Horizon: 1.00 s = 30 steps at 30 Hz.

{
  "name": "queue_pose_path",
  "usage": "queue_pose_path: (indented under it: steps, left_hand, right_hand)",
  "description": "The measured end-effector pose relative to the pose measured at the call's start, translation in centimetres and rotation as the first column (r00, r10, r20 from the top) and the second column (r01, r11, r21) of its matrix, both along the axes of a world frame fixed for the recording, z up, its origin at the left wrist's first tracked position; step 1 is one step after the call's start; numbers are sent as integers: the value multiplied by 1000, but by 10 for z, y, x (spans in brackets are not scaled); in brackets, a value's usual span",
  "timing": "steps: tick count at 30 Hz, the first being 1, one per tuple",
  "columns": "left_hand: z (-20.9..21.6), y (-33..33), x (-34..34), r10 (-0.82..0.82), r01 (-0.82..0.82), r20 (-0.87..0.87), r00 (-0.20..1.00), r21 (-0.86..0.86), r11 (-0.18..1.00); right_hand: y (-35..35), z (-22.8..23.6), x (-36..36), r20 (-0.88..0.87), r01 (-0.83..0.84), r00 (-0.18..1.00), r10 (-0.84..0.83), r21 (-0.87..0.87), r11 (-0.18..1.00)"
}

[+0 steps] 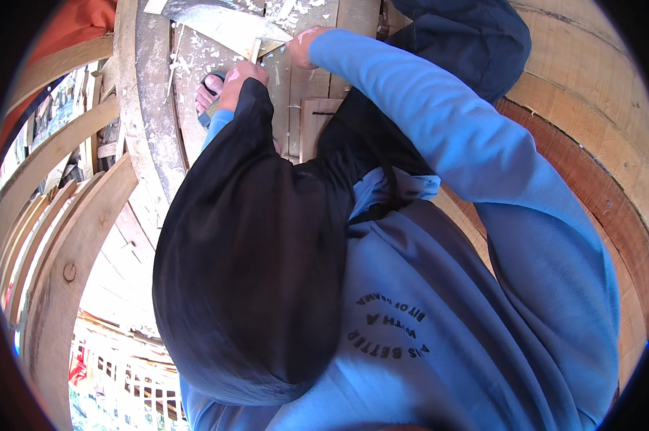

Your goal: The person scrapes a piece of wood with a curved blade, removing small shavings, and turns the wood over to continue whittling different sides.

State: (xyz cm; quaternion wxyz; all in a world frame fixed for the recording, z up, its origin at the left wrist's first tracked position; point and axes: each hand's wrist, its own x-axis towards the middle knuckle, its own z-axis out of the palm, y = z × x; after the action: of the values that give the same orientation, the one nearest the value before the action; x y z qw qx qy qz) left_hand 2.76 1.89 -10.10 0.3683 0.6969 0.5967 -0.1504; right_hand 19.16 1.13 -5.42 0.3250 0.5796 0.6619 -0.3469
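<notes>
Both my hands are at the top of the head view, out in front of my blue sleeves. My left hand [244, 77] is closed, with a narrow pale strip [255, 49] sticking up from its fingers. My right hand [304, 47] is closed at the pointed end of a flat white tapered piece [213, 26]. That piece slants away to the far left, above the strip; its exact kind cannot be made out. Most of the fingers on both hands are hidden or too small to see clearly.
Wooden planks [342, 32] lie beneath, strewn with white flakes. A sandalled foot [211, 90] rests near my left hand. Curved wooden ribs [69, 266] stand along the left, and broad boards [590, 93] line the right. Black cloth [249, 273] hangs in front of me.
</notes>
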Motion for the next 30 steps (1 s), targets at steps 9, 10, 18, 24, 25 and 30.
queue_pose_path:
  steps: [9,10,18,24,25,30]
  left_hand:
    - [-1,-3,-1,18,-16,-42,999,50,999]
    - [-6,-4,-1,1,0,-36,999,46,999]
    - [-14,-4,-6,56,-52,-39,998,98,994]
    - [-17,-4,-7,51,-47,-52,997,71,996]
    - [-14,-5,-5,44,-41,-50,998,65,997]
    - [9,-4,6,18,-17,-37,999,27,999]
  right_hand:
    - [-3,25,-13,-11,429,903,-429,56,902]
    - [-1,32,-12,-3,497,867,-498,54,866]
    - [-2,18,2,-85,19,996,-16,32,999]
    - [2,14,3,-116,-64,991,67,34,997]
    - [0,11,5,-124,-68,990,74,50,996]
    - [-7,-7,2,-75,69,995,-68,17,997]
